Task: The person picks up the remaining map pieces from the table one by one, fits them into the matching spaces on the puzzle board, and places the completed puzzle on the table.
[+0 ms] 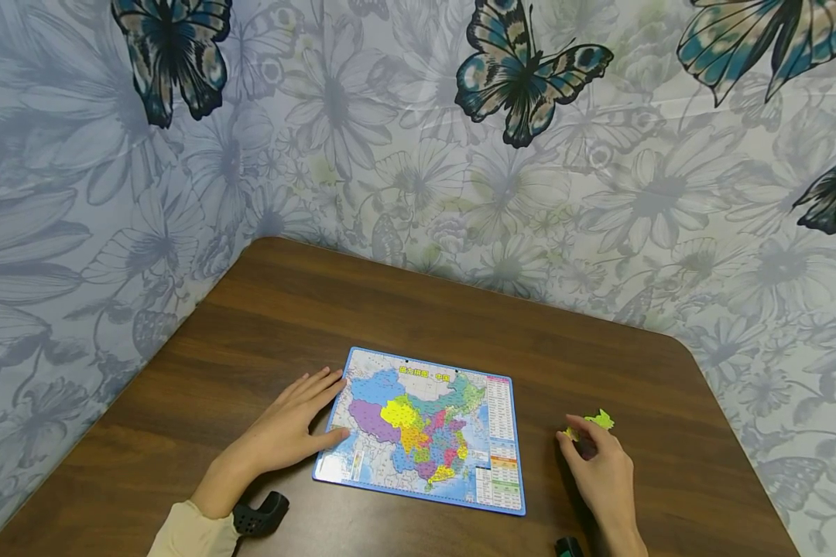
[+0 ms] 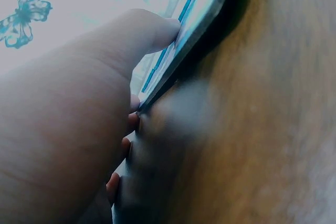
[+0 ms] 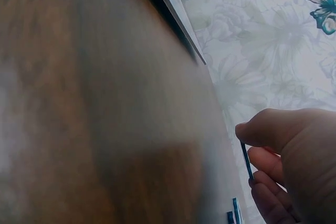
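Note:
A map puzzle board (image 1: 425, 433) with a blue rim and brightly coloured regions lies on the table in the head view. My left hand (image 1: 286, 425) is at its left edge, fingers extended and thumb resting on the board; the left wrist view shows that thumb (image 2: 163, 32) on the surface. To the right of the board, my right hand (image 1: 602, 472) pinches a thin puzzle piece (image 3: 246, 160), seen edge-on in the right wrist view. A yellow-green puzzle piece (image 1: 602, 419) shows just beyond those fingers. The held piece's face is mostly hidden.
The brown wooden table (image 1: 306, 302) has rounded far corners and meets a butterfly-patterned wall covering (image 1: 418, 155). A black wrist device (image 1: 261, 517) is by the left wrist, another dark device (image 1: 567, 547) near the right. More thin pieces (image 3: 234, 212) show below the right fingers.

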### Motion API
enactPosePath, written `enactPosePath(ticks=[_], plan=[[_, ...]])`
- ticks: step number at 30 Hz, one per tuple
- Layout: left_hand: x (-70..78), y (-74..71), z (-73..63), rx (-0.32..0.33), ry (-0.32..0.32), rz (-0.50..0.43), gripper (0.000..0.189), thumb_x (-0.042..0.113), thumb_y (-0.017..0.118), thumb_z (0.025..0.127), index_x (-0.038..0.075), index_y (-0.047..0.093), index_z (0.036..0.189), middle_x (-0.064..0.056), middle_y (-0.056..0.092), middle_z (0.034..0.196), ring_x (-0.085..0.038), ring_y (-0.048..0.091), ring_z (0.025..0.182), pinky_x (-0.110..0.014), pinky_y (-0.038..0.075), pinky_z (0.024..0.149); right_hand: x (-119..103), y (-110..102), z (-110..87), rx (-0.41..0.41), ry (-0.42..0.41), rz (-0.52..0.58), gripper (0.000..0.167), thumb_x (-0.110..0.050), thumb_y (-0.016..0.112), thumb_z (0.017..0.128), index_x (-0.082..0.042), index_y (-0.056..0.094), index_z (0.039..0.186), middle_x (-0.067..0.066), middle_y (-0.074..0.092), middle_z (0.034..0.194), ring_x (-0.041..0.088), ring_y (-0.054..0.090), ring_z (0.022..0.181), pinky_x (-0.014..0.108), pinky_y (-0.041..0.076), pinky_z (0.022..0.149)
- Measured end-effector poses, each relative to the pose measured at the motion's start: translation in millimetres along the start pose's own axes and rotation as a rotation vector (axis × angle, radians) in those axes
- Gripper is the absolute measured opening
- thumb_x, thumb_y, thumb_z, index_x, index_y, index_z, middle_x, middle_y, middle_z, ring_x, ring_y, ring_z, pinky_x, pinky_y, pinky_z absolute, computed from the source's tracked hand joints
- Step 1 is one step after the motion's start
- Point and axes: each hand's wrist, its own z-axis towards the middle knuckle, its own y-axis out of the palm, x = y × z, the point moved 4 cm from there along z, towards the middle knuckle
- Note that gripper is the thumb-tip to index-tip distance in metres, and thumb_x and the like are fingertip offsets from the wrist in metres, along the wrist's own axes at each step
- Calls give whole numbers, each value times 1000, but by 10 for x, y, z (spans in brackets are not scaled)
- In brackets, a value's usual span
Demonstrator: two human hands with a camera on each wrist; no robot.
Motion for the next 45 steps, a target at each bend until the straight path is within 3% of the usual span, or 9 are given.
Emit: enactPosePath(ticks=[7, 16, 20, 23, 26, 29, 32, 36, 45], plan=[[-4, -1, -1, -2, 2, 3, 81, 57, 65, 96, 5, 45, 156, -14, 40, 163, -39, 31, 154, -62, 23, 124, -80, -2, 36, 10, -16, -7, 31, -10, 83, 88, -5, 75, 117, 18, 76, 108, 41, 72, 98, 57, 60, 83], [3, -9, 0, 6, 1, 1, 81, 57, 65, 96, 6, 46, 155, -14, 41, 163, -39, 31, 154, -62, 23, 124, -181, 8, 112, 18, -60, -8, 31, -8, 83, 86, -6, 76, 116, 13, 77, 108, 34, 73, 97, 54, 58, 87], [2, -7, -5, 8, 4, 1, 80, 56, 66, 96, 5, 46, 155, -14, 41, 163, -39, 32, 153, -63, 23, 124, -240, 18, 137, 14, -84, 1, 32, -6, 84, 85, -7, 76, 116, 12, 77, 109, 32, 72, 97, 36, 60, 85], [-2, -1, -4, 5, 3, -1, 81, 55, 67, 96, 5, 46, 155, -14, 40, 163, -39, 31, 153, -63, 23, 124, -294, 31, 154, 6, -107, 20, 32, -6, 84, 84, -7, 76, 116, 11, 77, 111, 31, 72, 98, 15, 51, 85], [-13, 12, 4, -1, -2, -4, 81, 54, 68, 95, 6, 45, 156, -13, 39, 164, -38, 30, 154, -62, 21, 125, -348, 53, 169, 1, -131, 41, 33, -4, 84, 83, -7, 76, 115, 10, 77, 111, 30, 71, 98, 5, 43, 85], [-18, 21, 12, -8, -9, -14, 82, 55, 68, 94, 6, 44, 157, -12, 38, 165, -37, 29, 155, -61, 20, 125, -397, 79, 183, -5, -144, 49, 33, -4, 85, 82, -7, 76, 115, 9, 77, 111, 29, 71, 98, 8, 45, 85], [-23, 26, 18, -11, -11, -14, 83, 55, 68, 94, 6, 44, 157, -12, 38, 165, -37, 29, 155, -61, 20, 125, -449, 101, 191, -21, -145, 51, 34, -5, 85, 83, -8, 76, 116, 9, 77, 111, 29, 70, 99, 27, 56, 87], [-21, 24, 14, -10, -10, -10, 82, 56, 67, 95, 6, 44, 157, -12, 38, 165, -37, 29, 155, -61, 20, 125, -509, 133, 199, -47, -145, 63, 34, -5, 84, 84, -8, 76, 116, 8, 77, 112, 29, 69, 101, 53, 58, 87], [-17, 17, 4, 5, 6, 3, 81, 55, 66, 96, 6, 44, 156, -13, 39, 164, -38, 31, 154, -62, 22, 125, -636, 220, 225, -58, -199, 93, 35, -4, 85, 83, -9, 76, 116, 6, 76, 112, 26, 69, 102, 49, 59, 84]])
